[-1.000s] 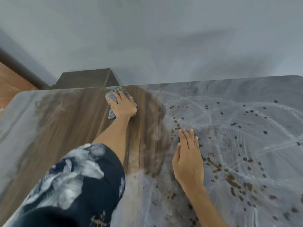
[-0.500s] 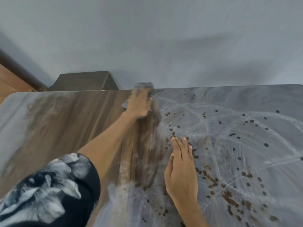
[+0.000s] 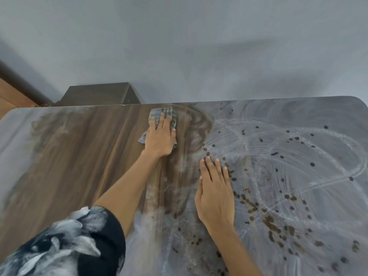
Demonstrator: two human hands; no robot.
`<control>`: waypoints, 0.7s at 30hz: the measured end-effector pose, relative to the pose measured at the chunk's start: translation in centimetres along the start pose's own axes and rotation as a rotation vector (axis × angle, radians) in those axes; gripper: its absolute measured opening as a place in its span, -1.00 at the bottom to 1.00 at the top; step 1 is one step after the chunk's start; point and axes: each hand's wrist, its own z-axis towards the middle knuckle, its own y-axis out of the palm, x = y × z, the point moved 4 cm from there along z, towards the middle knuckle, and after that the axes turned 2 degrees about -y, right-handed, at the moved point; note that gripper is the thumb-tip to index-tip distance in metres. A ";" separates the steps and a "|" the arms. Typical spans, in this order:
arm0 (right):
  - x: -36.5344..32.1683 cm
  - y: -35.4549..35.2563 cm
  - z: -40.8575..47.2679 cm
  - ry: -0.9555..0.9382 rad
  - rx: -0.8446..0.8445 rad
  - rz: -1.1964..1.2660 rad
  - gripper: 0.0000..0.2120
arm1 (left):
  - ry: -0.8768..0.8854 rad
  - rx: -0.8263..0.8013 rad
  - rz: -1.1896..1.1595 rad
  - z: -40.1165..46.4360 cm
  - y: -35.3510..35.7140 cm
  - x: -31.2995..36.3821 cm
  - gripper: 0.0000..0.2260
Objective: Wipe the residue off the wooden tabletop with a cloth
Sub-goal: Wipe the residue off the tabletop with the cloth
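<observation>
The wooden tabletop [image 3: 79, 160] shows bare brown grain across its left middle. Pale grey residue [image 3: 298, 156] with swirl marks and dark spots covers the right half, and a paler patch lies at the far left. My left hand [image 3: 160, 138] presses flat on a grey checked cloth [image 3: 157, 115] near the far edge, at the border between wiped wood and residue. The cloth sticks out past the fingertips and at both sides of the palm. My right hand [image 3: 216, 193] rests flat on the residue with straight fingers, nearer to me.
A grey wall [image 3: 179, 46] rises just behind the table's far edge. A dark brown box-like cabinet [image 3: 99, 94] stands behind the table at the left. The table's rounded far right corner [image 3: 360, 101] is in view.
My left hand with the cloth has swept right along the far edge, then drawn slightly back toward me. The right hand has stayed flat on the table.
</observation>
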 end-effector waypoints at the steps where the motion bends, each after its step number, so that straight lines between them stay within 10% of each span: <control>1: 0.0 -0.1 0.0 -0.004 -0.003 -0.004 -0.52 | 0.037 0.003 -0.019 -1.7 -0.5 1.3 -0.56; 8: -0.2 -0.4 0.0 -0.019 -0.014 -0.008 -0.44 | 0.531 -0.135 -0.051 -17.9 -1.5 -1.2 -0.50; 16: -0.1 -0.5 -0.5 -0.027 -0.088 0.054 -0.47 | -0.259 -0.001 -0.251 -9.4 -1.6 -4.0 -0.58; 21: -0.2 -1.0 -0.5 -0.029 -0.093 0.097 -0.48 | 0.376 -0.157 -0.297 -23.7 -0.3 3.1 -0.56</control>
